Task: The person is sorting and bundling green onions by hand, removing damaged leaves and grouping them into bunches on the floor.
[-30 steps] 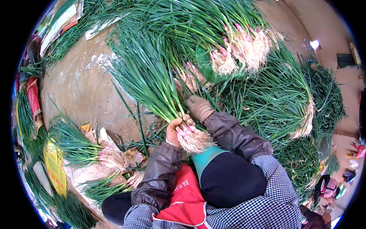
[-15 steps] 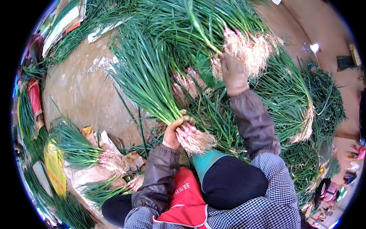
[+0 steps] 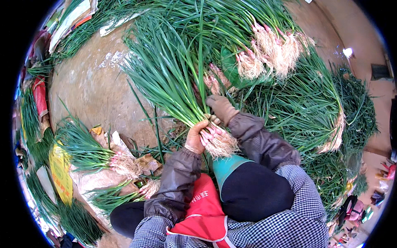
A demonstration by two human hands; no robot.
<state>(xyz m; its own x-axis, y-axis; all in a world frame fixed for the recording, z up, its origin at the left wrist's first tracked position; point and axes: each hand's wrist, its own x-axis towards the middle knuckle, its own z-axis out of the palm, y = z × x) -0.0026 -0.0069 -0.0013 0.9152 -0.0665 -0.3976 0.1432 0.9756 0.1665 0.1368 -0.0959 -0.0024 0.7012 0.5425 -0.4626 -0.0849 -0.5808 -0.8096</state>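
Two hands on one bunch of green onions, held over the lap.
Left hand clenched just above the roots; right hand rests against the stalks, fingers curled. Advise aligning root ends evenly, keeping grip firm.

A bare brown dirt floor carries everything. Big heaps of green scallions with pale roots cover its upper and right parts. At the lower left, two smaller scallion bundles lie on a tan sack, beside a yellow bag. Loose green stalks lie scattered on the dirt between.
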